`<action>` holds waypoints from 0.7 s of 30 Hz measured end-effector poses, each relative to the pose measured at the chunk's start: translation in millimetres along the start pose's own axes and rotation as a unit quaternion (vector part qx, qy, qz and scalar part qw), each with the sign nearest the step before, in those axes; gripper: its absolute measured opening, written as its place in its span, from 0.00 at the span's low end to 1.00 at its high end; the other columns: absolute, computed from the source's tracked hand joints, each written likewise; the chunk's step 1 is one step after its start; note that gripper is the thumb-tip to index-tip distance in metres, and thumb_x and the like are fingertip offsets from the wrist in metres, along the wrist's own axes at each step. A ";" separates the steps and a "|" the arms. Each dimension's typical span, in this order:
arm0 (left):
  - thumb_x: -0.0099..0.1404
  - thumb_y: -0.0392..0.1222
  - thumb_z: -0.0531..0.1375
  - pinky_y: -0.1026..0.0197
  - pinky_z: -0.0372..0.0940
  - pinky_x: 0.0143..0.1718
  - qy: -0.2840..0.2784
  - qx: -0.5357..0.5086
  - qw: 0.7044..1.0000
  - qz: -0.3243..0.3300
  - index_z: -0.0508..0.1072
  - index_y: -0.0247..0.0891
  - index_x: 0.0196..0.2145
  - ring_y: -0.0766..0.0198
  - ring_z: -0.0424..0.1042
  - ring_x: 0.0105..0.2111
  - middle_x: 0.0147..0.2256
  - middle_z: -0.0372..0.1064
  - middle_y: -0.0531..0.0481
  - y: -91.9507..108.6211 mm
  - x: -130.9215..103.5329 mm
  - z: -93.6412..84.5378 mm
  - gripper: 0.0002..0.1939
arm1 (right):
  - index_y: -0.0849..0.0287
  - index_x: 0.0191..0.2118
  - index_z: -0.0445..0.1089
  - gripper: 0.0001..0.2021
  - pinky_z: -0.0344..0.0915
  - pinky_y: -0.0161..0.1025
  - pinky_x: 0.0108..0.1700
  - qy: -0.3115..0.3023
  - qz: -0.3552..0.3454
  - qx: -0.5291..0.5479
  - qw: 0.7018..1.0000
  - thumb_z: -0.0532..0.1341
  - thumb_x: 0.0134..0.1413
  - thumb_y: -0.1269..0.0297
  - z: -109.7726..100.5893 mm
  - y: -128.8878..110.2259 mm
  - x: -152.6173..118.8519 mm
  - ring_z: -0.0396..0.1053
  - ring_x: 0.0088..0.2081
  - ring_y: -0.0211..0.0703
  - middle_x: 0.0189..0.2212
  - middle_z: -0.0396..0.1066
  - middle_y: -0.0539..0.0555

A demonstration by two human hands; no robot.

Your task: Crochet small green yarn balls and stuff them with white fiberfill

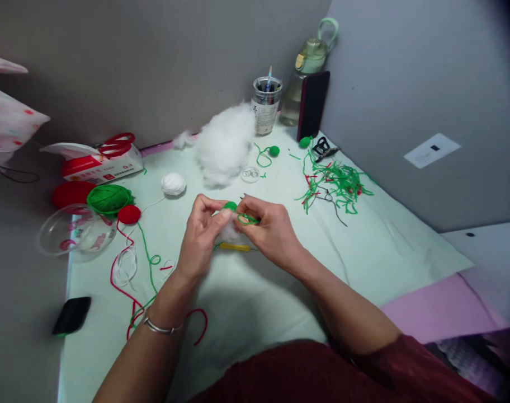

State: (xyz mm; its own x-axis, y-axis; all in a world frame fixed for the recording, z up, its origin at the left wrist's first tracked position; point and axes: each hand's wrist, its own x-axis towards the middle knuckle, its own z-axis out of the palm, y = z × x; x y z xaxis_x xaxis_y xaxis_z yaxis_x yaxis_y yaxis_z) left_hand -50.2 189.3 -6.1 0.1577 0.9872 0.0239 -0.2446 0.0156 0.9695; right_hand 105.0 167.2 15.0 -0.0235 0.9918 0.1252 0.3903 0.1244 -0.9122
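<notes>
My left hand point(204, 232) pinches a small green crocheted piece point(230, 206) between thumb and fingers. Close against it, my right hand point(272, 226) is closed on a loop of green yarn point(249, 219). A thin dark tip point(243, 196) pokes out above the right fingers; what it belongs to is hidden. Under the hands lies a tuft of white stuffing point(228, 232), and just in front of it a yellow-handled crochet hook point(234, 246) rests on the table.
Behind the hands sits a big heap of stuffing point(225, 145). Green yarn scraps point(343, 182) lie to the right. On the left are a white yarn ball point(173, 183), a green yarn ball point(109, 199), a clear plastic bowl point(49, 238) and red scissors point(117, 145) on a box. A bottle point(292, 95) and phone point(313, 106) stand behind.
</notes>
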 end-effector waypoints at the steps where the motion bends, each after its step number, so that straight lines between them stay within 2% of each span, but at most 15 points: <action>1: 0.62 0.44 0.70 0.61 0.70 0.39 -0.021 -0.004 1.000 -0.006 0.69 0.43 0.36 0.62 0.75 0.38 0.42 0.75 0.49 1.6 1.1 -1.7 0.13 | 0.56 0.27 0.65 0.07 0.52 0.36 0.32 0.004 0.003 0.011 1.000 0.61 0.55 0.66 -2.1 0.0 0.9 0.58 0.27 0.37 0.22 0.65 0.46; 3: 0.60 0.44 0.73 0.61 0.71 0.40 -0.059 -0.010 0.998 -0.010 0.70 0.43 0.37 0.63 0.75 0.39 0.44 0.75 0.49 3.0 3.9 -5.3 0.15 | 0.56 0.29 0.67 0.05 0.55 0.36 0.33 -0.010 0.012 0.043 0.999 0.59 0.55 0.68 -6.0 -0.7 2.7 0.62 0.28 0.37 0.23 0.69 0.47; 5: 0.58 0.44 0.74 0.61 0.72 0.40 -0.062 0.002 0.998 0.011 0.70 0.42 0.36 0.63 0.76 0.38 0.44 0.75 0.50 1.8 6.2 -7.6 0.17 | 0.57 0.31 0.68 0.04 0.57 0.36 0.35 -0.036 0.021 0.070 0.997 0.58 0.56 0.69 -8.2 -2.3 3.8 0.65 0.29 0.38 0.25 0.72 0.48; 10: 0.57 0.40 0.73 0.62 0.69 0.38 0.026 0.040 0.996 0.081 0.66 0.41 0.31 0.65 0.73 0.35 0.36 0.74 0.52 -5.6 6.1 -4.2 0.17 | 0.57 0.31 0.66 0.06 0.55 0.37 0.35 -0.064 -0.004 0.059 0.996 0.57 0.59 0.67 -0.5 -9.0 -2.7 0.62 0.29 0.38 0.25 0.67 0.47; 13: 0.59 0.37 0.70 0.63 0.66 0.38 0.054 0.044 0.994 0.084 0.64 0.42 0.30 0.66 0.70 0.33 0.31 0.71 0.54 -8.1 4.0 -1.7 0.16 | 0.56 0.32 0.66 0.05 0.54 0.36 0.33 -0.068 -0.018 0.053 0.996 0.57 0.60 0.69 5.8 -10.3 -8.1 0.60 0.28 0.37 0.24 0.64 0.45; 16: 0.61 0.37 0.68 0.64 0.65 0.32 0.056 0.033 0.996 0.057 0.65 0.42 0.31 0.67 0.68 0.28 0.30 0.69 0.56 -8.5 2.8 -1.8 0.13 | 0.56 0.33 0.69 0.05 0.55 0.37 0.34 -0.064 -0.033 0.029 0.997 0.59 0.61 0.69 4.5 -6.1 -6.2 0.60 0.27 0.37 0.24 0.64 0.45; 19: 0.63 0.40 0.66 0.64 0.63 0.25 0.051 0.014 0.998 0.028 0.68 0.44 0.38 0.68 0.66 0.23 0.30 0.68 0.57 -8.8 2.9 -2.0 0.10 | 0.56 0.31 0.73 0.07 0.60 0.40 0.42 -0.011 -0.084 -0.025 0.996 0.64 0.63 0.66 -3.5 -2.0 0.1 0.66 0.35 0.41 0.30 0.70 0.50; 21: 0.63 0.42 0.67 0.64 0.63 0.24 0.050 0.009 0.998 0.025 0.70 0.44 0.40 0.67 0.67 0.24 0.31 0.68 0.56 -9.2 3.2 -1.8 0.10 | 0.56 0.30 0.73 0.09 0.63 0.43 0.48 0.015 -0.116 0.004 0.993 0.66 0.62 0.63 -8.9 -2.5 2.5 0.69 0.45 0.46 0.39 0.74 0.54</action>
State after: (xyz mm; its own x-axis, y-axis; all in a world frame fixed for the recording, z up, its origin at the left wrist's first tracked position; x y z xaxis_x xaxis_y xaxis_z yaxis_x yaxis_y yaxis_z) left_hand -49.2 192.7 -15.4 0.0496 0.9976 0.0492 -0.2316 -0.0364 0.9721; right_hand 112.2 169.2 21.0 -0.0847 0.9355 0.3430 0.3697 0.3492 -0.8610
